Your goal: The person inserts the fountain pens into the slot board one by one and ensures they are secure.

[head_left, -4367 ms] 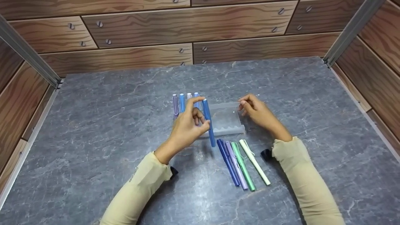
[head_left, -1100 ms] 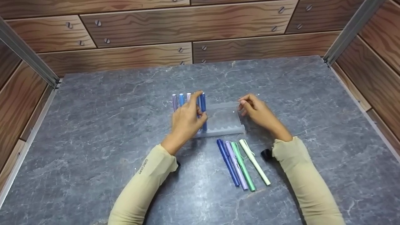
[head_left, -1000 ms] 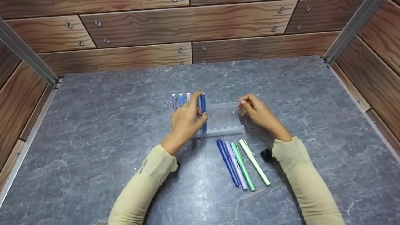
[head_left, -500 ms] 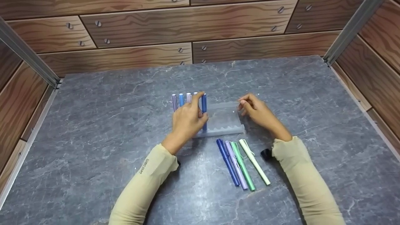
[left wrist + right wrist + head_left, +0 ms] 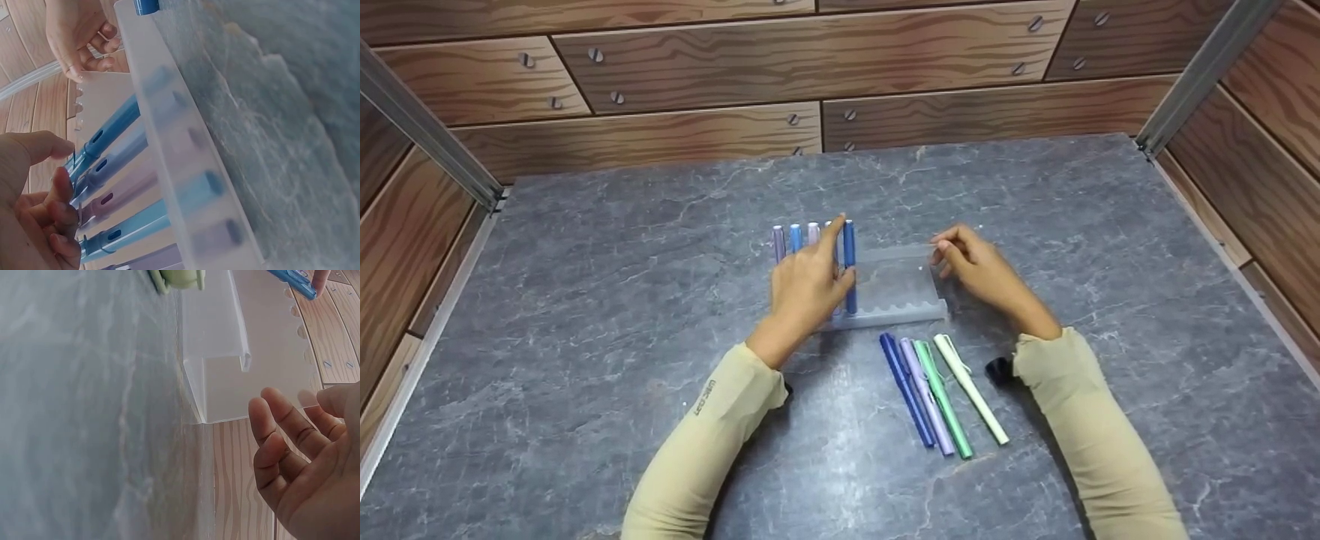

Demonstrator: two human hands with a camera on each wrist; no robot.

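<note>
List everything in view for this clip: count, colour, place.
Table: one, grey marbled, underneath
Holder: one, frosted clear, on table
Holder pens: five; purple, blue, lilac, periwinkle, blue; side by side
Loose pens: four; dark blue, lilac, green, pale green; nearer the person
Panels: several, brown wood-patterned, around table
Posts: two, grey, far corners
Small pieces: two, black, beside wrists
Sleeves: two, pale yellow, forearms
Left hand: one, bare, on rightmost blue pen
Right hand: one, bare, at holder's far corner
</note>
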